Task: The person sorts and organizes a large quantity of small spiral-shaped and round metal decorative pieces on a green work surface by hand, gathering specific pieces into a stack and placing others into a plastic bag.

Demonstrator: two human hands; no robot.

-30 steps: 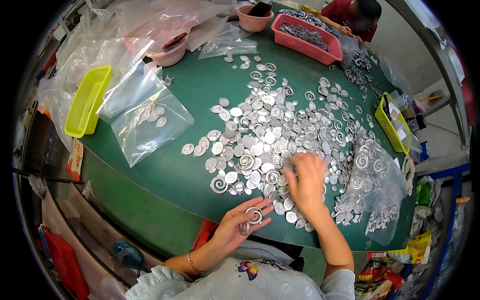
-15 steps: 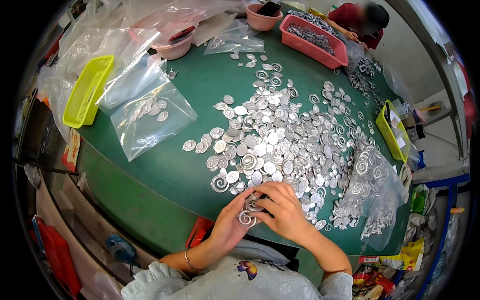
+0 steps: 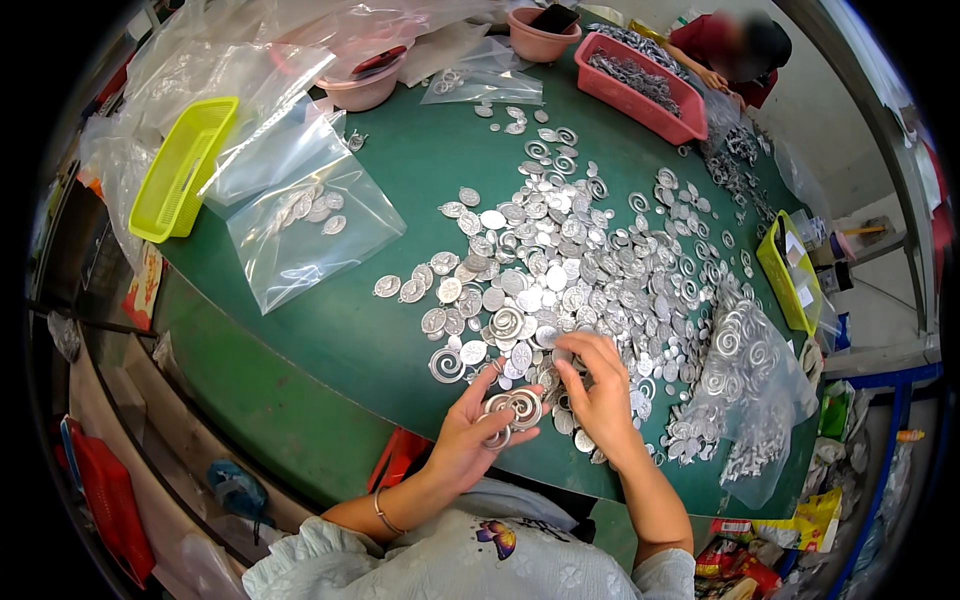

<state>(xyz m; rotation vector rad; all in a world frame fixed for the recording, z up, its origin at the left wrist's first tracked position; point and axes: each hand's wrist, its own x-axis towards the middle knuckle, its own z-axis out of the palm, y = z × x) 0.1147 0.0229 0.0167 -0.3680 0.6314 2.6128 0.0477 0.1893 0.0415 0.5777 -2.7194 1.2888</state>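
Metal spirals (image 3: 526, 409), shiny, in left fingers (image 3: 476, 392)

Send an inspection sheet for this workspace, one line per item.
Surface: green table, metal pieces spread loose across its middle.
Job's things: heap of silver discs and spirals; clear bag with discs at left; clear bag with spirals at right.
Clutter: pink tray of small metal parts, two pink bowls, left yellow basket, right yellow basket, piled plastic bags at far left.
Hands: left hand holds a few spirals; right hand at the heap's near edge, grip unclear.
Cables: nothing seen.
Surroundings: another person in red at far right; packages lower right; red basket lower left.
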